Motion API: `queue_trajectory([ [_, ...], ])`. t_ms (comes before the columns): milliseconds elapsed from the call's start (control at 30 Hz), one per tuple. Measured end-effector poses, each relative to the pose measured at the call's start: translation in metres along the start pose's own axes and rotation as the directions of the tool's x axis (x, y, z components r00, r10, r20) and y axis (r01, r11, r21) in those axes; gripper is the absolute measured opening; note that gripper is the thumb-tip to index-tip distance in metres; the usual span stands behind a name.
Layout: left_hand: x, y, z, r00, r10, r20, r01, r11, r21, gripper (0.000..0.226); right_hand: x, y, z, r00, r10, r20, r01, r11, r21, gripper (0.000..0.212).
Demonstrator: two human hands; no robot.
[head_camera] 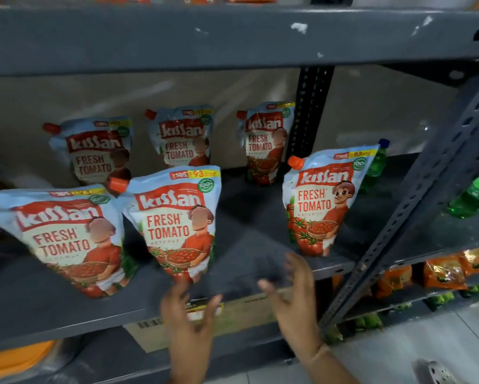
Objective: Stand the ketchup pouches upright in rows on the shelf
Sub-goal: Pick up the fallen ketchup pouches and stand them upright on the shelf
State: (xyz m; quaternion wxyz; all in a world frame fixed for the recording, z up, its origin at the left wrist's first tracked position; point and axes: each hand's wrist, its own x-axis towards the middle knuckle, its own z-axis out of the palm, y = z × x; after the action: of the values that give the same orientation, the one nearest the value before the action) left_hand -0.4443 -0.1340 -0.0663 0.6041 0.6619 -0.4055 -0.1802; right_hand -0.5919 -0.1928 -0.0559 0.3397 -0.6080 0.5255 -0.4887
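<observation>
Several Kissan ketchup pouches stand upright on the grey shelf (249,217). The front row holds a left pouch (63,239), a middle pouch (177,220) and a right pouch (321,200). Behind them stand a back left pouch (97,151), a back middle pouch (183,135) and a back right pouch (266,139). My left hand (189,320) hovers open just below the middle front pouch, not touching it. My right hand (296,297) is open at the shelf's front edge, in the gap between the middle and right front pouches. Neither hand holds anything.
A perforated metal upright (415,200) slants down the right side. Green bottles (473,195) lie on the shelf to the right. Orange snack packets (443,273) fill the lower right shelf. A cardboard box (232,317) sits under the shelf. Another shelf board (232,37) hangs overhead.
</observation>
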Motion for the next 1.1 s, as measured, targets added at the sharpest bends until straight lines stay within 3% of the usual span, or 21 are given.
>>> queue_trajectory([
  [67,0.018,-0.015,-0.034,0.994,-0.07,-0.084,0.078,0.993,0.092,0.109,0.01,-0.008,0.03,0.963,0.016,0.268,-0.057,0.988,0.143,0.082],
  [100,0.033,-0.022,-0.047,0.992,-0.115,-0.057,0.121,0.986,0.117,0.106,0.02,-0.015,0.046,0.923,0.021,0.384,-0.094,0.981,0.171,0.09],
  [167,0.059,-0.026,-0.059,0.981,-0.165,0.101,0.149,0.977,0.156,0.094,0.041,-0.019,0.072,0.845,0.025,0.534,-0.136,0.976,0.17,0.101],
  [267,0.087,-0.029,-0.057,0.941,-0.139,0.309,0.112,0.988,0.105,0.112,0.056,-0.021,0.097,0.791,-0.019,0.611,-0.125,0.973,0.193,0.09],
  [367,0.098,-0.019,-0.048,0.902,-0.122,0.415,0.123,0.992,0.025,0.099,0.056,-0.017,0.103,0.813,-0.006,0.582,-0.133,0.972,0.196,0.081],
  [500,0.099,-0.019,-0.035,0.894,-0.123,0.431,0.142,0.99,-0.012,0.082,0.061,-0.008,0.093,0.819,0.043,0.571,-0.166,0.972,0.165,0.07],
  [833,0.093,-0.012,-0.024,0.893,-0.083,0.443,0.054,0.995,0.078,0.08,0.063,0.001,0.078,0.818,0.064,0.572,-0.173,0.975,0.139,0.085],
  [900,0.09,-0.011,-0.03,0.89,-0.05,0.453,0.017,0.997,0.077,0.084,0.051,-0.004,0.074,0.863,0.031,0.504,-0.114,0.984,0.134,0.076],
  [933,0.086,-0.012,-0.038,0.897,-0.038,0.441,0.01,0.998,0.066,0.086,0.039,-0.005,0.074,0.928,0.018,0.372,-0.054,0.995,0.085,0.073],
  [967,0.079,-0.013,-0.047,0.918,-0.03,0.395,0.007,0.998,0.059,0.088,0.023,-0.006,0.074,0.984,-0.005,0.177,0.008,1.0,-0.019,0.068],
  [1000,0.071,-0.016,-0.062,0.95,-0.014,0.312,-0.004,0.998,0.058,0.088,0.001,-0.007,0.078,0.999,-0.052,0.012,0.053,0.991,-0.125,0.063],
  [1033,0.064,-0.017,-0.079,0.979,0.009,0.203,-0.023,0.998,0.066,0.086,-0.022,-0.011,0.082,0.991,-0.115,-0.065,0.103,0.98,-0.169,0.06],
  [1100,0.057,-0.026,-0.119,0.998,0.055,-0.022,-0.052,0.993,0.104,0.091,-0.058,-0.021,0.1,0.978,-0.195,0.073,0.202,0.974,-0.103,0.049],
])
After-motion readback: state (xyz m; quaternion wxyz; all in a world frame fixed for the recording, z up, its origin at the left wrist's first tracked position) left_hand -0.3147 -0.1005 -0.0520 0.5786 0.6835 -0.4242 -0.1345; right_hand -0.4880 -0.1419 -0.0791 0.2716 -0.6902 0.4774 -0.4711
